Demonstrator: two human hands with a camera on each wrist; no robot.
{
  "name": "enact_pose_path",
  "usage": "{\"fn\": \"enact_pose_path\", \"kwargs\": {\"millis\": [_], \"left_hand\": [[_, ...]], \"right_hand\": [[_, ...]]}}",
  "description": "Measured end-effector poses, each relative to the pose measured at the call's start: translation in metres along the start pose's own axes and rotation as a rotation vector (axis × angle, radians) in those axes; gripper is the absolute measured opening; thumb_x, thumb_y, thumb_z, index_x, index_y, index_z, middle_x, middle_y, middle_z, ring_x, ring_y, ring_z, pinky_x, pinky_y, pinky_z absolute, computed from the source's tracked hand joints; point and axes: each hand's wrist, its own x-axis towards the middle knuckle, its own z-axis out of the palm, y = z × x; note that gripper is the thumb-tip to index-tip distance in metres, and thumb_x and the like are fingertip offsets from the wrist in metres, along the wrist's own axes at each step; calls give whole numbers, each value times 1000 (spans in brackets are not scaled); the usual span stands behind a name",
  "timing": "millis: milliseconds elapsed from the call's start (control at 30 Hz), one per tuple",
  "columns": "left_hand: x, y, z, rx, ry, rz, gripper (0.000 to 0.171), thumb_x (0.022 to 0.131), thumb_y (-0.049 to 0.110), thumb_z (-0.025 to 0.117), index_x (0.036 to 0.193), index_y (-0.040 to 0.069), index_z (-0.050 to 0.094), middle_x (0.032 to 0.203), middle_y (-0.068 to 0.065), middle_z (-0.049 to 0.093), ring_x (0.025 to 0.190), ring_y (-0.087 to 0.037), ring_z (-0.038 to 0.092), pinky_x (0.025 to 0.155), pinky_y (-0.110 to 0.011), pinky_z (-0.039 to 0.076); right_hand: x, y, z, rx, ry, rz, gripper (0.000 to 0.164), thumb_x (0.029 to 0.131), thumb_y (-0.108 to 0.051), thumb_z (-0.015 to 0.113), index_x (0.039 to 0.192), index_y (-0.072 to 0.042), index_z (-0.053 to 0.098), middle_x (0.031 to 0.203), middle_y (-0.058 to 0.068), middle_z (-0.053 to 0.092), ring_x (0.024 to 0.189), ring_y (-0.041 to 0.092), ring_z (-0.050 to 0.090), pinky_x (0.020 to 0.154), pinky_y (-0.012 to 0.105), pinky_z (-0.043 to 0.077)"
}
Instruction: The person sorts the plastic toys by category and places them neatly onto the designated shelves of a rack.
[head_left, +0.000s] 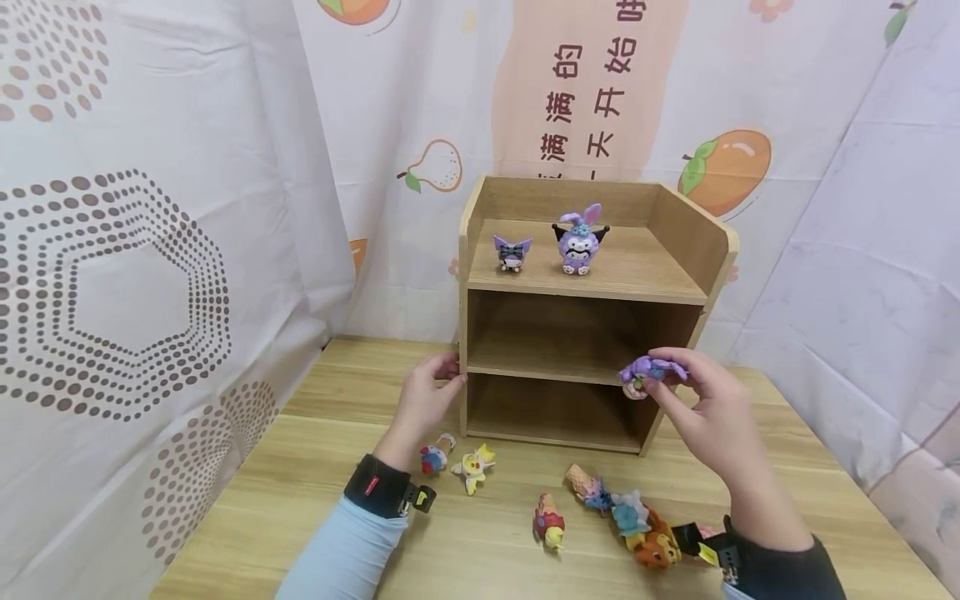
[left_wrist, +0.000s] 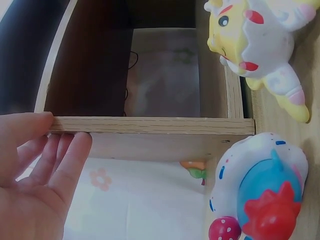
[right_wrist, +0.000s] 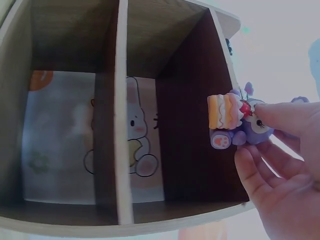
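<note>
A small wooden shelf unit [head_left: 592, 293] with two open compartments under its top stands on the table. My left hand [head_left: 427, 398] pinches the front edge of its left side panel [left_wrist: 155, 125], thumb on one face and fingers on the other. In front of the right side of the shelf, my right hand [head_left: 712, 417] holds a purple figurine [right_wrist: 257, 125] between thumb and fingers. That figurine carries a layered cake slice [right_wrist: 223, 112] with a red fruit. On the top board stand a small purple figurine with a dark bow [head_left: 512, 256] and a larger purple rabbit-eared figurine [head_left: 577, 246].
Toy figurines lie on the table before the shelf: a blue-and-red one [head_left: 433, 458], a yellow-and-white one [head_left: 474, 469], a red-and-yellow one [head_left: 549, 525]. More lie near my right wrist, including an orange-brown one [head_left: 658, 546]. A printed curtain [head_left: 420, 275] hangs behind.
</note>
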Motion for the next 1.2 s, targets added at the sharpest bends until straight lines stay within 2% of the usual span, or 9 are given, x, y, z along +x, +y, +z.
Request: {"fn": "enact_pose_path", "kwargs": {"millis": [133,267,500,633,1033,1100,1200], "left_hand": [[0,1,0,-3,-2,-6,29,87,10,70,115,6,64,98,-2,64,89,-12,59,81,-39,55],[-1,2,-1,-6,-6,-21,28,88,11,70,115,6,64,97,-1,65,89,-11,59,81,-37,54],[0,1,-2,-5,-11,-25,29,88,12,70,115,6,63,97,-1,65,89,-11,59,81,-33,54],[0,1,-2,-16,-13,-16,28,88,11,70,115,5,63,96,-1,65,88,-12,59,81,-34,54],[0,3,-2,-10,-9,-6,28,87,11,71,114,6,64,96,-1,65,88,-11,59,81,-35,54],[0,2,-2,-12,-9,-6,27,87,11,71,113,6,64,96,-1,65,88,-11,59,81,-35,54],[0,1,-1,-14,-8,-4,27,87,10,71,113,6,64,95,0,65,87,-11,59,81,-36,54]], "right_hand": [[13,-2,-8,-44,15,-25,47,68,8,78,112,-4,66,97,4,65,84,10,56,81,6,42],[25,-4,-14,-83,17,-12,47,70,5,79,114,-5,65,98,4,66,85,9,56,83,5,40],[48,-10,-22,-64,64,-3,43,72,6,77,113,-3,65,99,7,67,86,8,56,82,7,42],[61,-10,-27,-89,81,-10,42,73,5,78,112,-3,65,99,8,67,85,6,56,82,6,42],[90,-7,-36,-142,105,46,34,79,-7,76,111,-3,65,98,8,68,87,-10,54,78,2,41],[92,-7,-36,-151,109,63,33,80,-10,76,111,-4,64,97,7,68,87,-8,55,77,2,40],[96,-8,-36,-170,98,100,32,83,-16,74,111,-6,64,97,8,69,87,5,62,76,1,38]]}}
